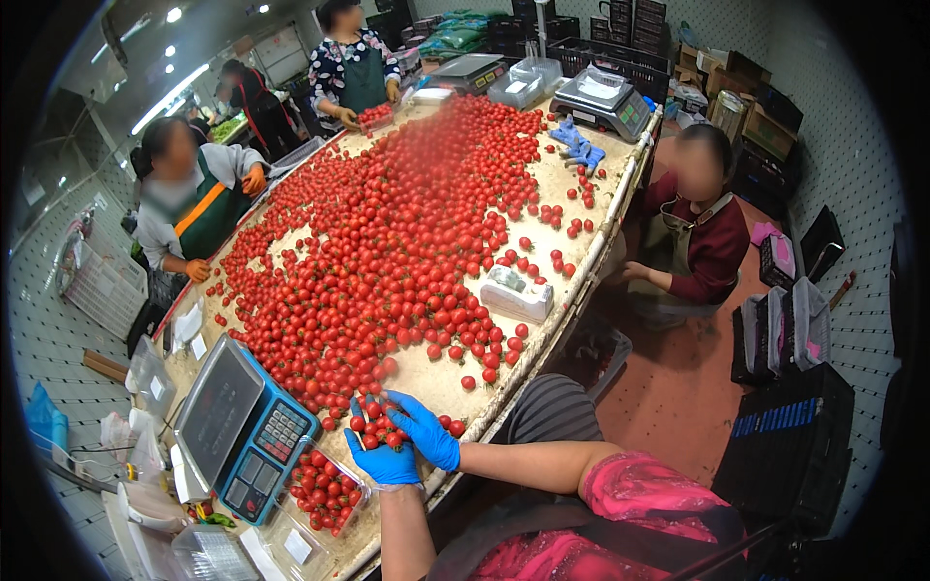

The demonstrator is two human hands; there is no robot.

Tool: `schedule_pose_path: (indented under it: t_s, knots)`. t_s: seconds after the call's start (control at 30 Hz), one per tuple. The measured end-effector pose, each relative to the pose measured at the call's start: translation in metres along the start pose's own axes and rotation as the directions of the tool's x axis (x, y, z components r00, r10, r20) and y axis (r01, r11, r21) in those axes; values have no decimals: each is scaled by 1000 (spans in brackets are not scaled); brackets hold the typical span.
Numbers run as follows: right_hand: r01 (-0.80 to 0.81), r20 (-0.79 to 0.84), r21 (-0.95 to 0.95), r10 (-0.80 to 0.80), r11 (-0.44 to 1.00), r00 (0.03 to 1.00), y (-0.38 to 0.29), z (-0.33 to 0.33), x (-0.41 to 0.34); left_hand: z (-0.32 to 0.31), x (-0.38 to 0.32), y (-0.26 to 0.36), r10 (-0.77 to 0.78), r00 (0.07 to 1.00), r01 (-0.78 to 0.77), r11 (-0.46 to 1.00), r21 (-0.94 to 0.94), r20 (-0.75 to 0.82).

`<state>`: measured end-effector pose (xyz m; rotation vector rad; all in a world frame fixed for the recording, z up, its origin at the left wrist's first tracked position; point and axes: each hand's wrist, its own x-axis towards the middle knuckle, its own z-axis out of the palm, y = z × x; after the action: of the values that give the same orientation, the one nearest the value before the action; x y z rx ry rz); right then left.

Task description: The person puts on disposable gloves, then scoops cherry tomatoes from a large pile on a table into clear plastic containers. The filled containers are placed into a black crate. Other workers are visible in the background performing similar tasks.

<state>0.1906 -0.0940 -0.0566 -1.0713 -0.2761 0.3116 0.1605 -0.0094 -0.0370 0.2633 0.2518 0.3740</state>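
Both of my hands wear blue gloves and meet over the near edge of a table covered with red cherry tomatoes [407, 240]. My left hand [385, 461] is cupped palm up and holds several tomatoes [381, 428]. My right hand [429, 428] lies against the right side of that handful, its fingers bent over it; whether it grips any is hard to tell. To the left of my hands stands a clear plastic container [356, 501] filled with tomatoes. Beside it sits a blue digital scale [254, 465] with a bare dark platform.
A white tape dispenser [517, 294] stands near the table's right edge. Blue gloves [577, 145] and another scale [603, 102] lie farther back. People stand at the left [196, 196] and far side [360, 65]; another person [697, 218] is at the right. Empty clear containers [214, 555] are at lower left.
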Motion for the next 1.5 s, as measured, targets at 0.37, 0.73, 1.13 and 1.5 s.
schedule_pose_path:
  t_s: [0.37,0.73,1.13,1.5]
  knots:
    - [-49,5,45,49,998,999,9,-4,2,-5,2,-3,12,1000,-12,1000,27,4]
    - [-71,-50,39,73,997,996,14,-10,6,-9,11,-15,58,998,-58,965,256,9]
    - [875,328,-271,-816,401,476,-303,-40,-107,193,-165,68,475,463,-886,265,380,749]
    - [919,403,-144,-827,367,393,-301,25,-157,196,-298,122,319,87,-968,-198,156,944]
